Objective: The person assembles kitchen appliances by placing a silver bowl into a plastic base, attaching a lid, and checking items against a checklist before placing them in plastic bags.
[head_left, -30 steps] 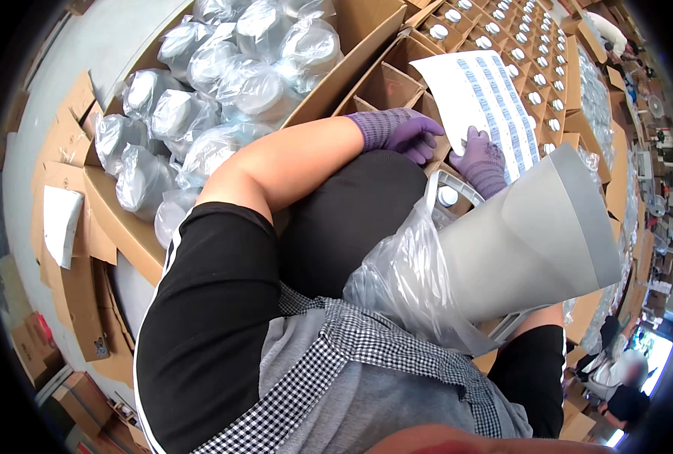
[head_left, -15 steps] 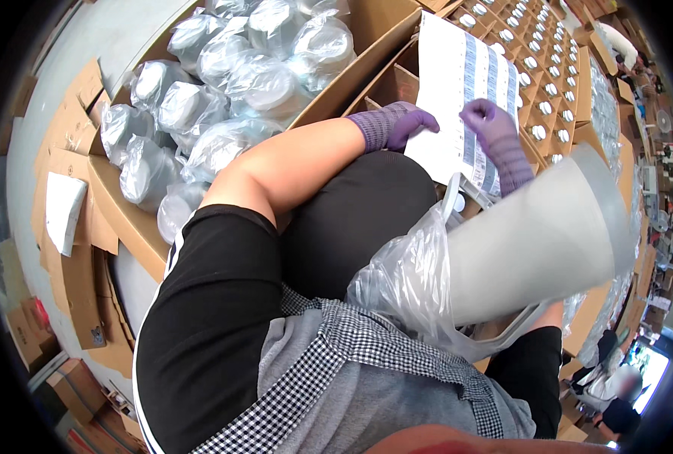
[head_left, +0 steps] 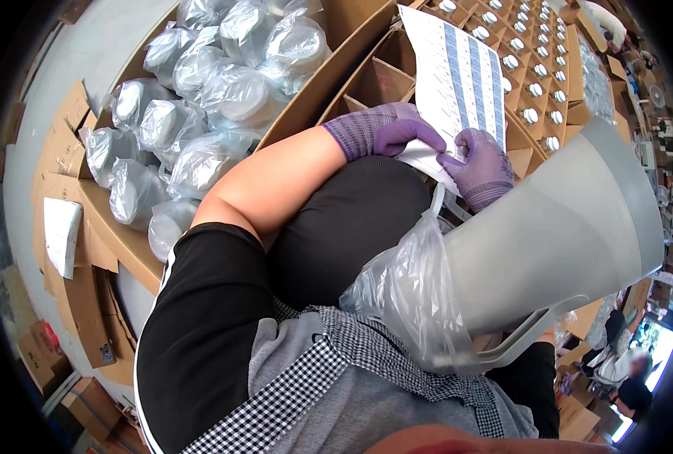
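Note:
Both of my hands wear purple gloves. My left hand (head_left: pixel 385 130) and my right hand (head_left: pixel 484 168) pinch the near corner of a white label sheet (head_left: pixel 457 72) printed with blue-striped stickers. The corner is bent up between my fingers. The rest of the sheet lies over a cardboard divider box (head_left: pixel 366 72). A grey plastic jug (head_left: pixel 556 234) rests on my lap below my right hand, with a clear plastic bag (head_left: pixel 408 295) hanging from its mouth.
A cardboard box (head_left: pixel 109 219) at the left is full of clear bagged round lids (head_left: pixel 223 91). Several small silver-capped jars (head_left: pixel 537 83) stand in cardboard cells at the top right. Another person (head_left: pixel 639 378) sits at the far lower right.
My right hand slid up the sheet half a second ago and has come back down to the near corner. The corner is now bent up between both hands.

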Action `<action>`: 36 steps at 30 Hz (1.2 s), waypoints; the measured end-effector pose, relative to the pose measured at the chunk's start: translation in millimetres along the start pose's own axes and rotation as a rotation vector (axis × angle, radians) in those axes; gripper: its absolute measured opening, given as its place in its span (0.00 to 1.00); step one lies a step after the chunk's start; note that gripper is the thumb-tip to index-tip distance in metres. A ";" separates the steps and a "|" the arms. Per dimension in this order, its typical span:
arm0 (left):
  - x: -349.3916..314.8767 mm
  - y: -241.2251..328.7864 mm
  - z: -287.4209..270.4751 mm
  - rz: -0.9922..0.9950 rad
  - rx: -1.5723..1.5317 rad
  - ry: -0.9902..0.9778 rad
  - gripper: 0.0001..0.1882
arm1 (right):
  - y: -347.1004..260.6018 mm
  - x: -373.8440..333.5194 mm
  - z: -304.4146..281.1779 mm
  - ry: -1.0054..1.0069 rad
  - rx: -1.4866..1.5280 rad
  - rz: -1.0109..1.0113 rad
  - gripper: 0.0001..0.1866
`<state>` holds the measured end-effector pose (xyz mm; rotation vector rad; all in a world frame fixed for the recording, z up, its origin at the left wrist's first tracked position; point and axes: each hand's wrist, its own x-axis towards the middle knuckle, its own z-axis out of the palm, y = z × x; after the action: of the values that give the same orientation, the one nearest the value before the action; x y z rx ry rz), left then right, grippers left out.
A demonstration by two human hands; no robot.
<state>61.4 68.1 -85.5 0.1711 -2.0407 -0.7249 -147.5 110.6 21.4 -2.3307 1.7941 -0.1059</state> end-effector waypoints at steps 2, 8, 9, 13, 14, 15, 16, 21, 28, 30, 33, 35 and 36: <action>-6.7 -9.9 5.2 0.029 0.070 0.133 0.17 | -1.5 0.2 -2.1 0.009 -0.045 0.013 0.21; -15.5 -22.5 20.3 -0.875 -1.065 0.317 0.16 | 3.0 3.2 -1.6 -0.057 0.165 0.070 0.16; -16.2 -21.9 19.3 -0.821 -0.976 0.289 0.16 | 4.0 4.4 -1.1 -0.085 0.231 0.110 0.15; -19.0 -17.0 10.3 -0.535 -0.444 0.119 0.17 | 7.6 9.8 -0.5 -0.186 0.605 0.251 0.12; -20.0 -16.1 7.6 -0.610 -0.495 0.104 0.15 | 8.0 10.3 -1.2 -0.190 0.608 0.246 0.13; -20.9 -15.6 5.3 -0.635 -0.545 0.078 0.14 | 8.5 11.2 -1.4 -0.210 0.614 0.259 0.13; -21.9 -15.8 2.7 -0.494 -0.317 0.086 0.15 | 8.3 11.6 -1.8 -0.206 0.589 0.255 0.13; -24.2 -20.9 -3.6 -0.103 0.264 -0.054 0.16 | 11.4 13.5 -1.1 -0.220 0.511 0.203 0.12; -14.3 -17.2 6.1 -0.978 -0.923 0.230 0.18 | 26.8 17.0 3.9 -0.243 0.757 0.250 0.08; -14.7 -17.7 6.4 -0.928 -0.888 0.213 0.17 | 29.5 16.7 8.9 -0.184 0.674 0.198 0.08; -23.7 -26.8 -0.7 -0.834 -0.633 0.097 0.18 | 35.3 15.3 17.2 -0.102 0.822 0.309 0.08; -34.1 -37.2 -10.1 -0.297 -0.071 0.033 0.16 | 46.1 15.3 18.3 0.029 0.932 0.234 0.09; -39.4 -41.7 -15.1 -0.046 0.210 -0.008 0.15 | 54.7 15.7 17.1 0.063 1.014 0.149 0.09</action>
<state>89.0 43.0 -131.7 0.3371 -2.1243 -0.5381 -192.3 84.1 -7.2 -1.4665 1.4082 -0.8453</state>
